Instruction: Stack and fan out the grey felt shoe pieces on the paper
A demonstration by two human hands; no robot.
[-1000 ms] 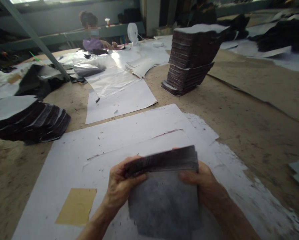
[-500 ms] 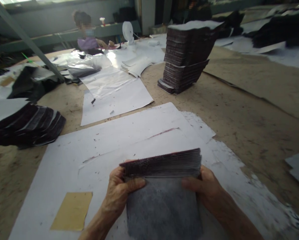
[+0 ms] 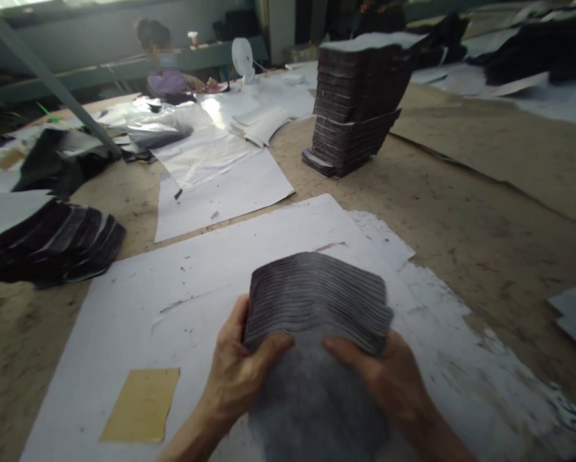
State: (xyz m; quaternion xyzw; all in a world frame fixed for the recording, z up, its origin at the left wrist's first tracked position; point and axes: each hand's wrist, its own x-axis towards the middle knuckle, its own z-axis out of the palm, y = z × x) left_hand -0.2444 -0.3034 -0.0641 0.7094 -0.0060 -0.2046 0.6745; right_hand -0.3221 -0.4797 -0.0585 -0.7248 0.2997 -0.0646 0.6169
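Brown, flecked work table (image 3: 461, 192), wide, running off to the right. On it, a large white sheet (image 3: 138, 321); its near edge lies out of view.

Tall stack of dark pieces (image 3: 355, 96), pale on top, stands on bare table beyond the sheet's far right corner, leaning outward to the right toward its top. Low stack (image 3: 52, 240), dark layers under a white top, slumped, close by the sheet's far left corner; cannot tell if they touch. Smaller white paper (image 3: 225, 199) past the large sheet's far edge, a thin strip of table between.

At the table's far edge, a person (image 3: 165, 83) in purple, hands near the tabletop; small white fan (image 3: 242, 59) to the right.

Sheaf of grey pieces (image 3: 317, 289), held above the near part of the large sheet, bowed up at the middle, far edges fanned into many thin steps. Left hand (image 3: 237, 366) clamps its left side, thumb flat on the upper face, fingers partly hidden round the edge. Right hand (image 3: 394, 372) grips the right side likewise, partly closed; thumb tips apart, pointing inward.

Yellow card (image 3: 141, 404), flat, near the large sheet's left edge, left of the left hand. Dark scrap (image 3: 177, 194) on the smaller paper, toward its left edge.
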